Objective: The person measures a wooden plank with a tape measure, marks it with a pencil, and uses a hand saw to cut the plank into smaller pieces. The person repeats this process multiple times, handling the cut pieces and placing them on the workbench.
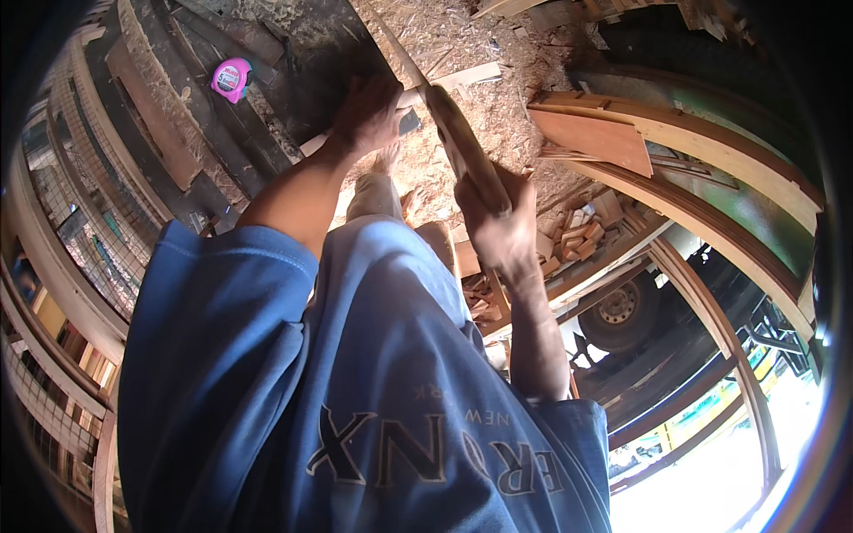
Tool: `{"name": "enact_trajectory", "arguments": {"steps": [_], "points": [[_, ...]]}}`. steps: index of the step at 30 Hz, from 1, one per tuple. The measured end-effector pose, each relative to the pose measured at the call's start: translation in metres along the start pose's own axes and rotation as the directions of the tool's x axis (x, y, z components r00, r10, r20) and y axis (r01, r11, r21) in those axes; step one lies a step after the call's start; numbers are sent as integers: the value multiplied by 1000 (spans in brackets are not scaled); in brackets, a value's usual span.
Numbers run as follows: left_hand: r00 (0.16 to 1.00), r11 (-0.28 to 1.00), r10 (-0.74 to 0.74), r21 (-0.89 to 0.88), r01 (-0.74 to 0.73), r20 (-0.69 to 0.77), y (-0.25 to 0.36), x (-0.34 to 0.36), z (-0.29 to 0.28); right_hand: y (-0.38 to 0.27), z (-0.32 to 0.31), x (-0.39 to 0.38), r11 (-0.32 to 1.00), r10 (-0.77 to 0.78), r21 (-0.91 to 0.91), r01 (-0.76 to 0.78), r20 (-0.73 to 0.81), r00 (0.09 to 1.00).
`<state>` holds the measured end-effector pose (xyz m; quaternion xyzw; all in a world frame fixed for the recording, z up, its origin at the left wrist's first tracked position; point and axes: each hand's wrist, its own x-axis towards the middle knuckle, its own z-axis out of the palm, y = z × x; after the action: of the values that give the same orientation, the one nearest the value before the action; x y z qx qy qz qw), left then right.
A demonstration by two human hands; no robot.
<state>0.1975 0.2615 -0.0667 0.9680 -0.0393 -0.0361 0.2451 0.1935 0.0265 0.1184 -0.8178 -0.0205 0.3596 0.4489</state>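
My right hand [499,218] is wrapped around the wooden handle of a handsaw [462,142]. Its thin blade, seen nearly edge-on, points up and to the left, beside the bench edge. At the right edge of a dark workbench [329,53], my left hand [369,120] presses down on a pale wooden strip [409,98]. Shade and the hand itself hide most of the fingers and much of that strip. The saw handle lies just right of the strip's end.
A pink tape measure [231,80] rests on dark boards at the left. Wood shavings [524,53] cover the ground ahead, with a heap of offcuts [582,231] at the right. Timber rails [693,133] curve along the right side, near a vehicle wheel [617,306]. Wire mesh [98,169] stands at the left.
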Motion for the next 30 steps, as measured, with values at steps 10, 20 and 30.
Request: {"name": "enact_trajectory", "arguments": {"steps": [10, 20, 30], "points": [[998, 999, 31, 28, -30, -49, -1, 1, 3, -67, -68, -182, 967, 9, -253, -15, -26, 1000], [998, 992, 0, 125, -8, 64, 6, 3, -2, -2, -15, -55, 980, 113, -152, -126, -90, 990], [1000, 999, 18, 35, -17, -18, 3, 2, -1, -25, -48, -125, 969, -160, -193, 151, -34, 986]]}}
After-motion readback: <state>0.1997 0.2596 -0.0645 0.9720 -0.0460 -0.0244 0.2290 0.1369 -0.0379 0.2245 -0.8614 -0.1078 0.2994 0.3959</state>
